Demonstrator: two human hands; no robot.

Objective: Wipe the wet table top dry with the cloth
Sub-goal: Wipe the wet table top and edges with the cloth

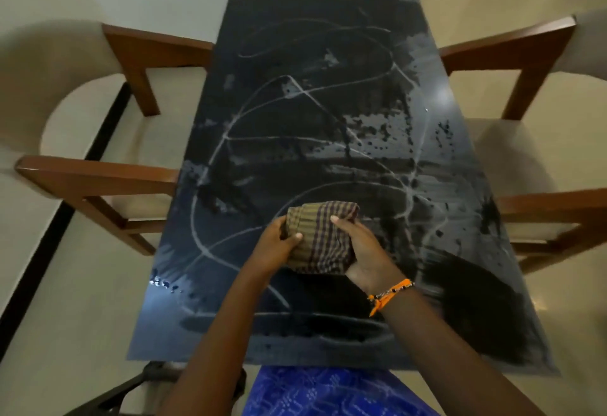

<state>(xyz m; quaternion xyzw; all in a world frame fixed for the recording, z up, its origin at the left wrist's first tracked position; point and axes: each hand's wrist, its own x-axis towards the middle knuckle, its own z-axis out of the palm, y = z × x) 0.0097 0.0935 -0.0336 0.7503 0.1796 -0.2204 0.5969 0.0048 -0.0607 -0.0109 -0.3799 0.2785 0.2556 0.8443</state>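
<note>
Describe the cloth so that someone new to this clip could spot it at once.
Start at the dark table that stands between two wooden armchairs. Near its front middle, the left hand and right hand hold a bunched cloth between them. It is the only fabric on the table: olive-brown with dark checks and stripes, against the streaky wet black top.

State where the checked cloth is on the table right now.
In the head view the checked cloth lies bunched on the near half of the dark table top, held between the left hand and right hand.

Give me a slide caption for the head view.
Both hands, left hand and right hand, hold a folded checked cloth over the streaked wet table top.
</note>
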